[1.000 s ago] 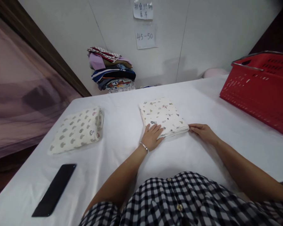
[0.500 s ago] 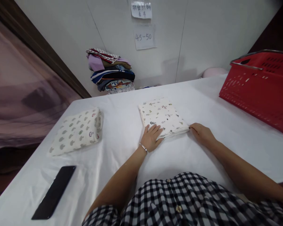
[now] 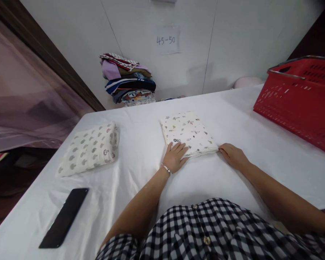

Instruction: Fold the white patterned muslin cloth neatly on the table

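A white cloth (image 3: 189, 131) with small printed figures lies folded into a thick flat rectangle in the middle of the table. Spread over its near left corner, my left hand (image 3: 174, 157) presses flat with the fingers apart; a silvery bracelet circles that wrist. At the near right corner my right hand (image 3: 233, 155) has thumb and fingers closed on the cloth's edge. The folded layers show along the near side. To the left rests a second folded white cloth (image 3: 88, 150) with grey mushroom-like prints, touched by neither hand.
A dark phone-like slab (image 3: 65, 217) lies at the table's front left. On the right stands a red plastic basket (image 3: 298, 104) with a metal handle. Beyond the far edge rises a stack of folded fabrics (image 3: 128, 79), near a wall paper (image 3: 168, 39) reading 45-50.
Both hands keep their places on the folded cloth. The whole view has shifted slightly, and the upper wall paper has mostly left the frame. A red-and-white striped thing shows at far left.
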A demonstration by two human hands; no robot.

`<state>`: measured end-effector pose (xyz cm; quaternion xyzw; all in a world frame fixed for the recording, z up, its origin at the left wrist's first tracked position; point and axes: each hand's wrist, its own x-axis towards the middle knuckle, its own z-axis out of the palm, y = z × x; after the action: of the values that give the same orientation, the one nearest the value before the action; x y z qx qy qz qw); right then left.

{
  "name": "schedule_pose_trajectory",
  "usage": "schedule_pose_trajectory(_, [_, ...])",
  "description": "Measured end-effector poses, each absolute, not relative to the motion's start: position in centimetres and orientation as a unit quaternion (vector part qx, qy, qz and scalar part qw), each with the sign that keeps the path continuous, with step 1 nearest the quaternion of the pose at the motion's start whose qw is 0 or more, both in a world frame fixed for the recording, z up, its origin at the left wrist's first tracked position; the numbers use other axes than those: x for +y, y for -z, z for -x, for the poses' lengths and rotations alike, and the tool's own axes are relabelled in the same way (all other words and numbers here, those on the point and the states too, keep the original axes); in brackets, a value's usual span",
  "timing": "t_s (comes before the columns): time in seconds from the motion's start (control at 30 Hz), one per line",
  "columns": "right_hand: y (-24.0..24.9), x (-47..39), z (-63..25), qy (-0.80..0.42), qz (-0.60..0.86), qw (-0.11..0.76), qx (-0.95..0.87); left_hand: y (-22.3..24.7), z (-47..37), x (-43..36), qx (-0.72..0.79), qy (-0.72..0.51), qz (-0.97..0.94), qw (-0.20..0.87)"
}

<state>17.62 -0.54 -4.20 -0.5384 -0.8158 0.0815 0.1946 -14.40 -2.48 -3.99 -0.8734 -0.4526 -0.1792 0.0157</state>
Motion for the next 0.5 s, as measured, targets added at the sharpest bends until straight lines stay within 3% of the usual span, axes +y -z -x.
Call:
schedule_pose_trajectory(0.27, [2.4,-0.9,-16.9,-0.123,0.539,0.212,-0.806,4.0,14.4,-2.4,-0.45,0.18,0.875,0.013])
schedule_pose_trajectory(0.5, [1.5,-0.1,-15.9,-0.067,0.503,0.189,-0.841,4.3,14.4,-2.3,-0.452,0.187,0.872,0.018])
